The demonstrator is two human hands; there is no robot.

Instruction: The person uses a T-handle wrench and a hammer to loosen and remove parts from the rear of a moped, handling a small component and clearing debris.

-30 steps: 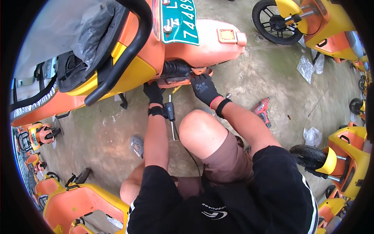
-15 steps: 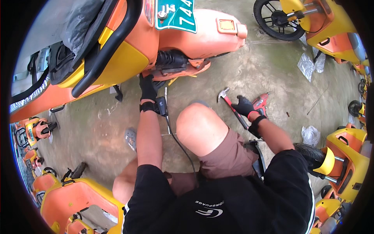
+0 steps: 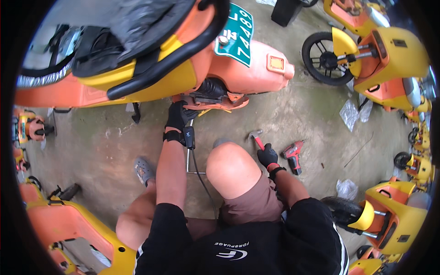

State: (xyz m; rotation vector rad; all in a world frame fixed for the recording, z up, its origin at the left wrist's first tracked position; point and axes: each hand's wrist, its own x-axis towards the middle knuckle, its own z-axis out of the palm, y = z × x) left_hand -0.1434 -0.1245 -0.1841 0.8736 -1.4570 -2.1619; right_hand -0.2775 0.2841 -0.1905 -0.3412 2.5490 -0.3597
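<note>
My left hand [image 3: 178,116], in a black glove, grips the orange lower rear part [image 3: 217,105] of a yellow-and-orange scooter [image 3: 174,68]; some fingertips are hidden behind its edge. A black wrist strap carries a small black box [image 3: 189,137] with a cable. My gloved right hand [image 3: 267,156] is closed round the red handle of a claw hammer [image 3: 259,141], whose metal head points away from me. To the right of that hand, a red and black cordless drill [image 3: 294,156] lies on the floor. A slim metal T-handle wrench [image 3: 188,161] lies beneath my left forearm.
The scooter's black kickstand [image 3: 136,113] reaches toward the floor. Other scooters [image 3: 389,59] stand right, and one is at the lower left [image 3: 82,220]. Clear plastic bags [image 3: 349,114] and a thin rod [image 3: 359,149] lie on the concrete floor [image 3: 105,151].
My right hand has closed round the hammer handle and drawn the hammer nearer my knee, away from the drill. My left hand stays at the scooter's lower part. The whole view has shifted.
</note>
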